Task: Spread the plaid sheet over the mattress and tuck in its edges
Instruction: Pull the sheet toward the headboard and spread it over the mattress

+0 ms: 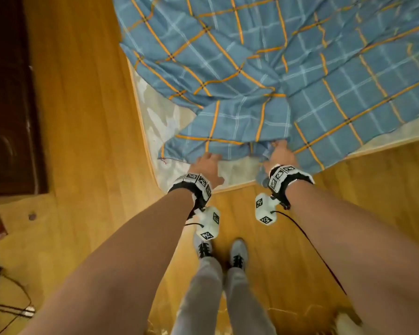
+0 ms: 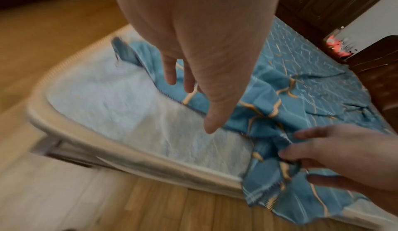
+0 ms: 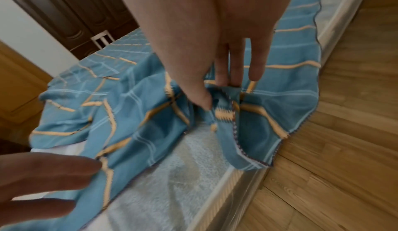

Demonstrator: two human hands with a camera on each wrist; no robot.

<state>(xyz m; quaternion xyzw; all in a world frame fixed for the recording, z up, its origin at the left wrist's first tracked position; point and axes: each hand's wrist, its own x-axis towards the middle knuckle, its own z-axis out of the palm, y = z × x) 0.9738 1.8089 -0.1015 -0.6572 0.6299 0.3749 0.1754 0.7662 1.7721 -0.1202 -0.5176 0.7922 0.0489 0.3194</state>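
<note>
Plaid sheet point(image 1: 264, 68) bunched over mattress point(image 1: 160, 122), near-left corner bare. Right hand point(image 1: 282, 154) pinches near hem; left hand point(image 1: 207, 163) fingers straight, loose on hem. Risk: one-handed pull skews sheet; weak pinch could slip.

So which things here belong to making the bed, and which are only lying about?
For the job:
plaid sheet
mattress
left hand, fingers straight at the sheet's edge
right hand, pinching the sheet

Lying about:
dark wooden cabinet
cables on the floor
</note>
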